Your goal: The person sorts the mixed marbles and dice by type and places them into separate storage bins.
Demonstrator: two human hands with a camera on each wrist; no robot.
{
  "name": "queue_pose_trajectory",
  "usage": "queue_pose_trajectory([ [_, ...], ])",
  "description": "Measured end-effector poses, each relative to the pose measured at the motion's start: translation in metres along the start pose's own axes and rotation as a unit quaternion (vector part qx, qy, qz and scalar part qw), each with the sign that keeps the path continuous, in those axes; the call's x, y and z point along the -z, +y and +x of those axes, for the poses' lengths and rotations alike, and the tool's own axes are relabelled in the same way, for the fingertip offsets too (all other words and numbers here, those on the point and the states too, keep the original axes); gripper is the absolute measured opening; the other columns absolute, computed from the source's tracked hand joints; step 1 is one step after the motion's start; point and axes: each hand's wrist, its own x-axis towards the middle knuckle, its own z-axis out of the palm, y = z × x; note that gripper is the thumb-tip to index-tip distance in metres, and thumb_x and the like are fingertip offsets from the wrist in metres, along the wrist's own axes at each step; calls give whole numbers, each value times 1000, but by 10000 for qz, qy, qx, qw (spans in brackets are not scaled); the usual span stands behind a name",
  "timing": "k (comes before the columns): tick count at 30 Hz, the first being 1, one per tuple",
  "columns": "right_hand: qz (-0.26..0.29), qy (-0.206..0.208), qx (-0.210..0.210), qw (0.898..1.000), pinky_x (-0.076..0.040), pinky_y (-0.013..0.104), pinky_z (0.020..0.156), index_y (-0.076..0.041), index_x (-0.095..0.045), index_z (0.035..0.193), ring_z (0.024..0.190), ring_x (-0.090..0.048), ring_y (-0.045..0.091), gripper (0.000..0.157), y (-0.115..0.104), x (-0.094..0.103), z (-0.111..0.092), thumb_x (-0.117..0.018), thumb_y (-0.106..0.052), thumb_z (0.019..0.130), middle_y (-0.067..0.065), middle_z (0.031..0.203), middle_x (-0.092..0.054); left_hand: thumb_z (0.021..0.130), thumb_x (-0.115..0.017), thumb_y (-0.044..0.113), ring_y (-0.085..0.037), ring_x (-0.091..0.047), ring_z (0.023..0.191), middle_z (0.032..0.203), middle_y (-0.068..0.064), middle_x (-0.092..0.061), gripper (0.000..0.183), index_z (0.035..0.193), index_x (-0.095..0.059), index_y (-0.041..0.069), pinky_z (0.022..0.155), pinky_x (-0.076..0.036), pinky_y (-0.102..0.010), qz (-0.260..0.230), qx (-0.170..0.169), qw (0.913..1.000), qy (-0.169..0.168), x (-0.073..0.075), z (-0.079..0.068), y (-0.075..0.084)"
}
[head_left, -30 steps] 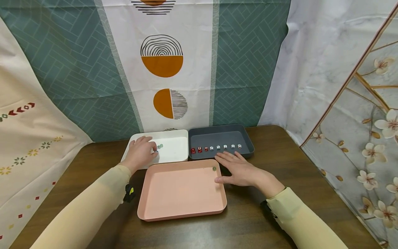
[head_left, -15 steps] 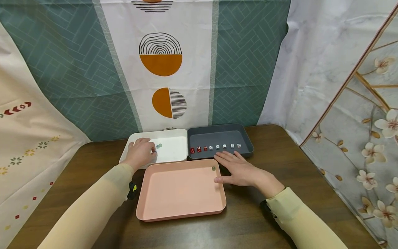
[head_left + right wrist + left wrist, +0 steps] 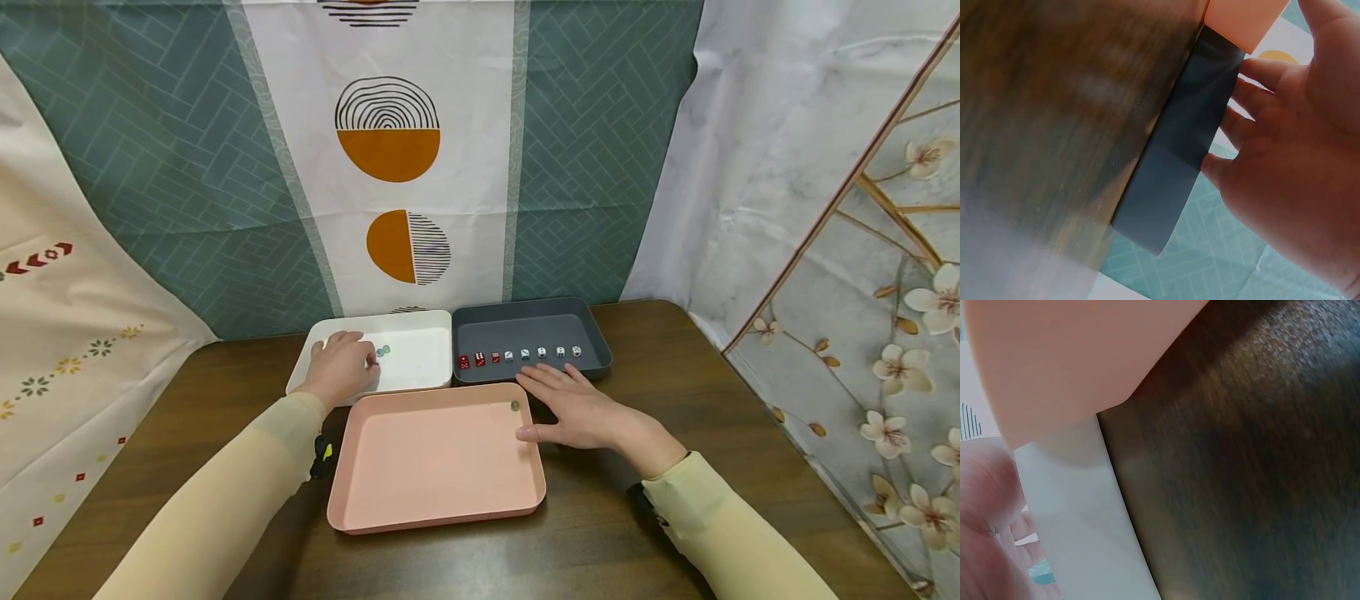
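My left hand reaches into the white tray at the back left, fingers curled down. Its thumb and fingertips pinch a small blue marble, mostly hidden by the hand. Close beyond the fingertips lie pale green glass marbles. My right hand is spread out flat, fingertips at the front rim of the dark grey tray and thumb over the right rim of the pink tray. One green marble sits in the pink tray's far right corner.
A row of red dice and white dice lies along the front of the dark grey tray. All three trays stand close together on a brown wooden table. Patterned cloth hangs behind and at both sides.
The left hand has shifted very slightly left inside the white tray, as the head view turned a little. The right hand and the marble in the pink tray have stayed put.
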Motion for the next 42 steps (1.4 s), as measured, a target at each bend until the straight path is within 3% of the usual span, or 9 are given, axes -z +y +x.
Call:
queue_pose_trajectory([
  [26,-56,-23,8,10000,-3,61,134,-10,-32,175,169,-16,38,98,-3,0,0,-65,-69,104,13,181,-26,103,-72,18,-56,-44,148,150,-30,-61,12,100,-78,8,113,-36,-79,150,-30,9998,91,6,-4,0],
  [38,-18,-15,-4,10000,-3,63,133,-10,-33,175,168,-16,39,99,0,-1,0,-64,-70,103,13,181,-27,103,-74,17,-55,-48,143,149,-30,-62,13,107,-79,6,112,-38,-79,193,-247,9993,212,15,-8,-4],
  [42,-26,-4,-3,10000,-5,64,133,-10,-33,175,168,-17,40,99,2,-1,0,-63,-71,103,13,181,-27,102,-77,16,-56,-49,144,151,-30,-61,13,109,-80,6,113,-38,-79,318,-402,9979,392,19,-9,0],
])
